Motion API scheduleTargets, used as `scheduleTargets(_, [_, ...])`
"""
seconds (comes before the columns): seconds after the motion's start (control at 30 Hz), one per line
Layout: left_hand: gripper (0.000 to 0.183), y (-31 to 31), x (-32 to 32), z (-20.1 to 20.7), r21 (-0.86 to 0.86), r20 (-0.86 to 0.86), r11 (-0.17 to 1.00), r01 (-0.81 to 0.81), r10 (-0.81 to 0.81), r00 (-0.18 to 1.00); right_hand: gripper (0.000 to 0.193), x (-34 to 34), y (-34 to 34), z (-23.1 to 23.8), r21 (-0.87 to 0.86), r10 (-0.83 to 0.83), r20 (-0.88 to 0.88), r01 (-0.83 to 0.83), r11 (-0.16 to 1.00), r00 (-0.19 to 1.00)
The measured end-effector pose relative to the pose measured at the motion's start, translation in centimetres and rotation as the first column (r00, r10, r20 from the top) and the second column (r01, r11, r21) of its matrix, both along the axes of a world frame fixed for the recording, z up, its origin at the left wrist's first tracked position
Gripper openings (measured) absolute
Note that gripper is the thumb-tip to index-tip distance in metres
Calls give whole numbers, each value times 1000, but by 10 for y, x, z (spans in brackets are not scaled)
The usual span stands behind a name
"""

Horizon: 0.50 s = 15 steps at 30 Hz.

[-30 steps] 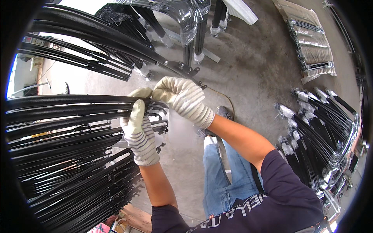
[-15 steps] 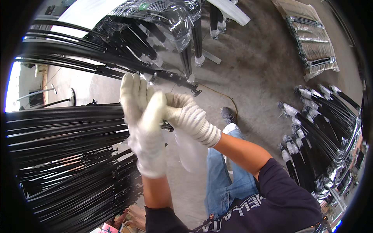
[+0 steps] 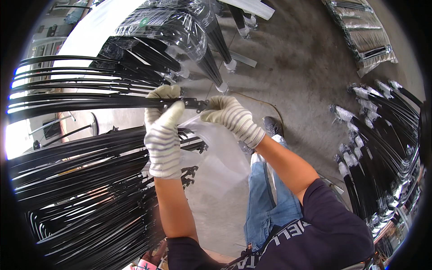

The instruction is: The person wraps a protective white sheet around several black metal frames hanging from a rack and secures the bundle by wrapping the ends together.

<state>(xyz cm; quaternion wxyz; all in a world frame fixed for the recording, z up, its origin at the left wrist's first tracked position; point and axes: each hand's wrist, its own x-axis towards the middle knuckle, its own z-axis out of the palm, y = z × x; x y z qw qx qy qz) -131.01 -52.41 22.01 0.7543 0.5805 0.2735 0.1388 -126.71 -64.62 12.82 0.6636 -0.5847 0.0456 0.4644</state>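
Observation:
My left hand (image 3: 163,130), in a striped white knit glove, is wrapped round a bundle of long black metal bars (image 3: 108,103) near its end, thumb on the near side. Hinge-like fittings at the bars' end (image 3: 196,104) poke out past the fingers. At that end my right hand (image 3: 229,116), gloved alike, is closed with its fingertips pinched together. A thin, translucent plastic bag or sheet (image 3: 220,153) hangs from its pinch, between the two forearms. What the right fingertips touch on the bars is partly hidden.
A large stack of black bars (image 3: 81,180) lies at the left, ends toward me. Film-wrapped black frames (image 3: 180,36) stand at the far side. Bars with plastic-wrapped ends (image 3: 378,135) lean at the right. A wrapped flat bundle (image 3: 362,33) lies on the concrete floor (image 3: 301,67).
My left hand has closed round the bar bundle. The right hand has moved slightly right, and the plastic now spreads out below it. The view has shifted a little.

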Motion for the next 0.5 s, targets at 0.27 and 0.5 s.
scheduleTargets(0.27, [25, 2, -8, -8, 147, -108, 984, -96, 112, 988, 28, 30, -8, 7, -5, 120, 210, -122, 993, 970])
scheduleTargets(0.5, [25, -7, -3, -9, 203, 30, 938, -281, 280, 959, 30, 41, 6, -11, 126, 168, 113, -182, 975, 979])
